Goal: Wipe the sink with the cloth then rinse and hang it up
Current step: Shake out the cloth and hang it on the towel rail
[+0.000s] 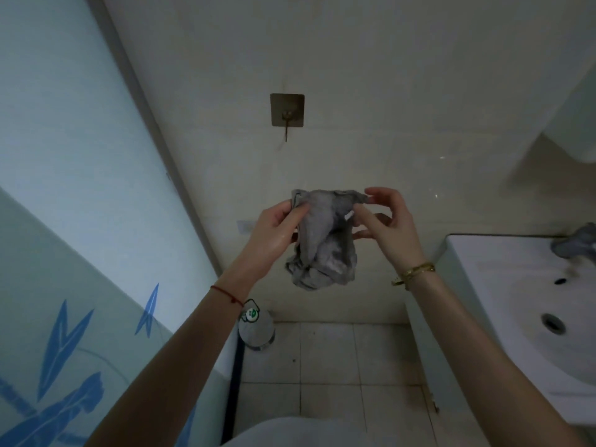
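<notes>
A crumpled grey cloth [322, 243] hangs in the air in front of the beige tiled wall, held by its top edge. My left hand [277, 227] pinches the cloth's upper left corner. My right hand [387, 221] grips the upper right part, where a small white tag shows. An adhesive metal wall hook [287, 114] is mounted on the wall above the cloth, apart from it and with nothing on it. The white sink [503, 285] stands at the right, with its drain [553, 323] and a grey tap [575, 241] at the frame's edge.
A frosted glass panel [80, 188] with blue leaf patterns fills the left side. A plastic bottle [256, 324] stands on the tiled floor by the wall corner. A white fixture [574, 124] juts out at the upper right above the sink.
</notes>
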Demonstrator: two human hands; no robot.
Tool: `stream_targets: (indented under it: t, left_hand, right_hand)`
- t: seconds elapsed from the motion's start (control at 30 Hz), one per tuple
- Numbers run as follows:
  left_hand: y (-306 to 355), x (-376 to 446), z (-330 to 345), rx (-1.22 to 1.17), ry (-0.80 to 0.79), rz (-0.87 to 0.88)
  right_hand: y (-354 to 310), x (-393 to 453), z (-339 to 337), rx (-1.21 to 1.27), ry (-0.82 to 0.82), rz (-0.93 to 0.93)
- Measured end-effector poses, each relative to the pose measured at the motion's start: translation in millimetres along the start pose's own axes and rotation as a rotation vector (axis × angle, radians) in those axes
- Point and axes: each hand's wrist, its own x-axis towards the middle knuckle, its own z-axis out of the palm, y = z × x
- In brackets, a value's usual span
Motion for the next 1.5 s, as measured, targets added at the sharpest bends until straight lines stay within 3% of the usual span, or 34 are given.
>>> stream_targets:
  t: [0.2,0.43,0.8,0.97,1.1,1.23,1.4,1.5]
  left_hand:
    - [10,4,7,-0.125,-0.095,-0.045]
    - [23,5,1,-0.038,-0.178,-0.025]
    - [36,13,3,-0.048,-0.117,0.009]
    - [37,11,12,-0.089,-0.118,0.012]
    - [42,11,17,-0.035,-0.131,0.05]
    - [52,15,14,0.055,-0.086,0.089]
    - [65,23,1,0.105,-0.006,0.134]
    - [74,26,2,0.192,-0.043,0.174]
  right_hand:
    - [1,-12,22,-0.196,-0.21,-0.064]
    - [-3,-1,18,-0.176,-0.16,-0.109]
    - [-16,-2,17,-0.138,-0.106,-0.083]
    - [-24,-10,15,-0.282,-0.233,-0.155]
    - [-27,-1,7,-0.363,-0.245,-0.216]
    - [-28,11,-4,-0.377,-0.176,-0.173]
    - [-31,24,-25,-0.406,0.04,-0.091]
    - [-39,22,-29,-0.434,-0.012,-0.09]
